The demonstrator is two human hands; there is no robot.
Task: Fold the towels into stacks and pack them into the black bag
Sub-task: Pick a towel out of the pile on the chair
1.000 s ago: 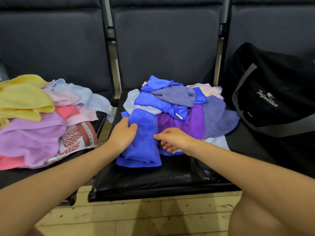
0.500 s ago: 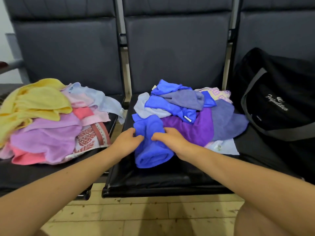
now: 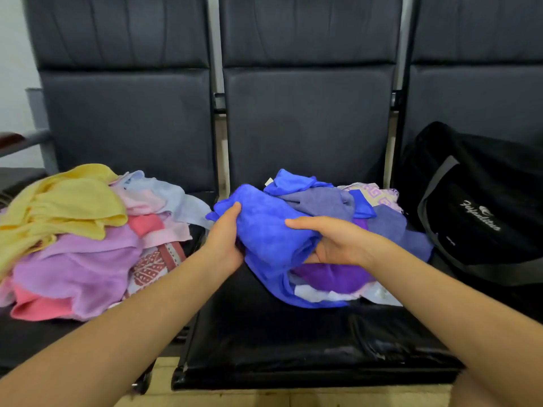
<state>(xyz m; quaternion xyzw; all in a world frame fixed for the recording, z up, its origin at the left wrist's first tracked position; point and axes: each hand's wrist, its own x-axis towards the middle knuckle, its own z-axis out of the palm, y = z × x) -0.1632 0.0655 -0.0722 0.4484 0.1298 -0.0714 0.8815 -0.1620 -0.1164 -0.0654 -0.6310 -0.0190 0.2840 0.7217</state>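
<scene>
A bright blue towel [image 3: 267, 233] is bunched between both hands above the middle seat. My left hand [image 3: 224, 239] grips its left side with the thumb on top. My right hand [image 3: 332, 242] holds its right side from underneath, thumb across the top. A loose end of it hangs down to the seat. Behind it lies a heap of blue, grey-blue and purple towels [image 3: 332, 201]. A second heap of yellow, lilac and pink towels [image 3: 76, 239] covers the left seat. The black bag [image 3: 482, 207] stands on the right seat.
Three dark padded seats stand in a row with tall backrests. The front half of the middle seat [image 3: 293, 342] is bare black cushion. A wooden floor shows below the seat edge. A grey armrest [image 3: 26, 139] sticks out at the far left.
Both hands have gathered the blue towel and lifted it off the seat, up in front of the heap. Before, it lay flat on the cushion under my hands.
</scene>
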